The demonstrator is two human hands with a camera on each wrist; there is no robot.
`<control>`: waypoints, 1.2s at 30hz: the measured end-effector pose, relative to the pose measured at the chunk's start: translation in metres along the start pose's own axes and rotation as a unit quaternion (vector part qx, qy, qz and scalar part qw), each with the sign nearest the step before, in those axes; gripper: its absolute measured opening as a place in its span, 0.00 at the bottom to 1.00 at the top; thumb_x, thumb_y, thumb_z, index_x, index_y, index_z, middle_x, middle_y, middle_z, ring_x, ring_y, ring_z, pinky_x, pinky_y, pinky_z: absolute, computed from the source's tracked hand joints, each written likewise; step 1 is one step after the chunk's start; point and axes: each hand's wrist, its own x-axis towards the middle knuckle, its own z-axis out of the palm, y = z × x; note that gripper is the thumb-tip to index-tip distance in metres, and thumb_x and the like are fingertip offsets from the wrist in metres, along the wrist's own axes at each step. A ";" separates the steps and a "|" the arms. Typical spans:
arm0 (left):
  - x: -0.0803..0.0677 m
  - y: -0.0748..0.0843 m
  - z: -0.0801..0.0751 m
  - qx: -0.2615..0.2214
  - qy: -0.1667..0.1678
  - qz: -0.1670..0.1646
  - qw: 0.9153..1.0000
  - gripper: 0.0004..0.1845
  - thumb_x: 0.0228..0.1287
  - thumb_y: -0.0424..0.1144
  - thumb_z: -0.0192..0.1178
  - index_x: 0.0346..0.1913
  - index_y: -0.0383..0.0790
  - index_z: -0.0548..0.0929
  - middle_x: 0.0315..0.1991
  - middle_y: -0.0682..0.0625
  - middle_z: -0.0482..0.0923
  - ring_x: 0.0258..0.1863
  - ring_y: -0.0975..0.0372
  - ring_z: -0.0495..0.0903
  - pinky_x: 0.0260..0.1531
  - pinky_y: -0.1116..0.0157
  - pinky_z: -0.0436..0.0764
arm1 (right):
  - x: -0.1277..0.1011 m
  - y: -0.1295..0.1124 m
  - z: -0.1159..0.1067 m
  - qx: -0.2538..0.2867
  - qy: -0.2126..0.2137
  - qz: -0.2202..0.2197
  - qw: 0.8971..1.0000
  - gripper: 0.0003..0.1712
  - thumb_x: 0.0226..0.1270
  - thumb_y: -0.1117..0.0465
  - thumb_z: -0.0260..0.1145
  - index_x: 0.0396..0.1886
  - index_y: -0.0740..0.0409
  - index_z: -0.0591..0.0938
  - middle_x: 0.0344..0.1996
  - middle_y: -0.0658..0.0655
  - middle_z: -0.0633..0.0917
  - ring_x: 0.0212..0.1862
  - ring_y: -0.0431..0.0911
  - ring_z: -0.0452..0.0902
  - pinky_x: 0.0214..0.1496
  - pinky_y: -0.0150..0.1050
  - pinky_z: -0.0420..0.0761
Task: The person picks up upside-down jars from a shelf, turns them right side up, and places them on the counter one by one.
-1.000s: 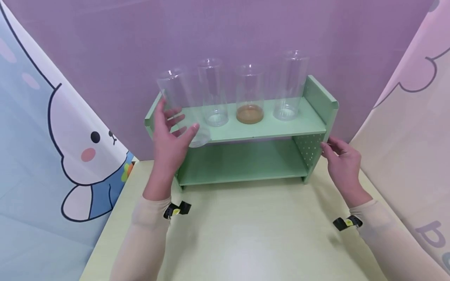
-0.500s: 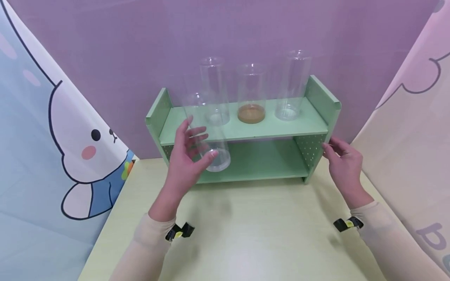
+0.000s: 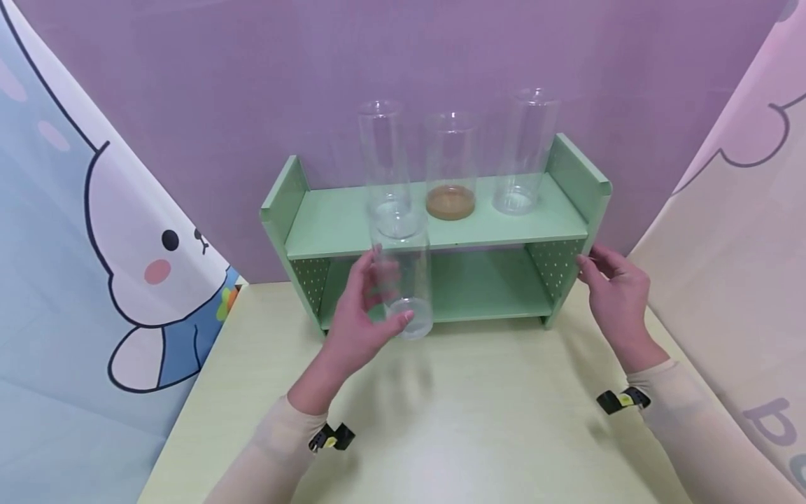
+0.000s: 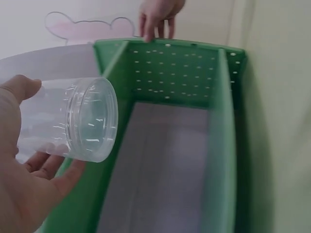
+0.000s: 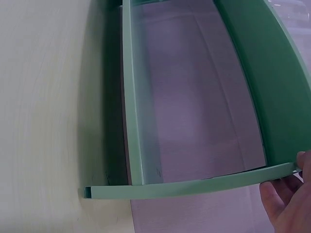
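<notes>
My left hand (image 3: 359, 325) grips a tall clear plastic cup (image 3: 412, 262), thumb low on one side and fingers behind it. The cup stands nearly upright in front of the green two-tier shelf (image 3: 441, 238), overlapping its upper and lower boards in the head view. Seen from the left wrist, the round base of the cup (image 4: 95, 121) points away from the palm. On the right, my right hand (image 3: 617, 297) pinches the front edge of the shelf's perforated side panel (image 3: 557, 269); the right wrist view has its fingers (image 5: 277, 199) at that edge.
Along the top board stand a clear cup (image 3: 380, 154), one with a brown layer at its bottom (image 3: 450, 203), and another clear cup (image 3: 529, 154) near the right side. The shelf stands on a pale table (image 3: 478, 413) against a purple backdrop (image 3: 441, 49); printed cloths hang on both sides.
My left hand has brought the cup down and to the right from the shelf's left end, turning it from tilted to nearly upright. My right hand has stayed at the side panel.
</notes>
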 end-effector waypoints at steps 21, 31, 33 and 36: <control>-0.027 -0.048 0.027 -0.031 -0.047 -0.004 0.998 0.58 0.59 0.28 0.82 0.86 0.58 0.60 0.74 0.51 0.75 0.72 0.52 0.78 0.68 0.52 0.84 | 0.000 -0.002 -0.001 -0.017 -0.006 0.000 1.000 0.19 0.79 0.66 0.72 0.64 0.66 0.88 0.52 0.58 0.93 0.49 0.31 0.87 0.49 0.27 0.88; -0.032 -0.052 0.034 -0.034 -0.062 -0.025 0.997 0.58 0.61 0.26 0.81 0.86 0.58 0.58 0.75 0.51 0.75 0.72 0.55 0.78 0.69 0.55 0.83 | -0.015 -0.035 0.000 -0.023 0.046 -0.143 0.988 0.19 0.72 0.75 0.71 0.59 0.79 0.80 0.52 0.54 0.83 0.53 0.42 0.83 0.56 0.28 0.82; -0.033 -0.053 0.035 -0.029 -0.064 -0.029 0.997 0.58 0.60 0.26 0.81 0.86 0.58 0.58 0.75 0.52 0.75 0.72 0.54 0.78 0.69 0.54 0.83 | -0.022 -0.049 0.005 -0.001 0.021 -0.201 0.979 0.19 0.67 0.80 0.70 0.56 0.83 0.79 0.49 0.59 0.82 0.52 0.41 0.82 0.56 0.30 0.83; -0.035 -0.057 0.037 -0.023 -0.067 -0.035 0.997 0.59 0.60 0.28 0.82 0.87 0.58 0.58 0.75 0.52 0.75 0.72 0.52 0.79 0.69 0.53 0.83 | -0.032 -0.066 0.015 0.025 -0.063 -0.265 0.962 0.22 0.61 0.82 0.71 0.56 0.84 0.79 0.48 0.67 0.83 0.51 0.39 0.82 0.56 0.30 0.84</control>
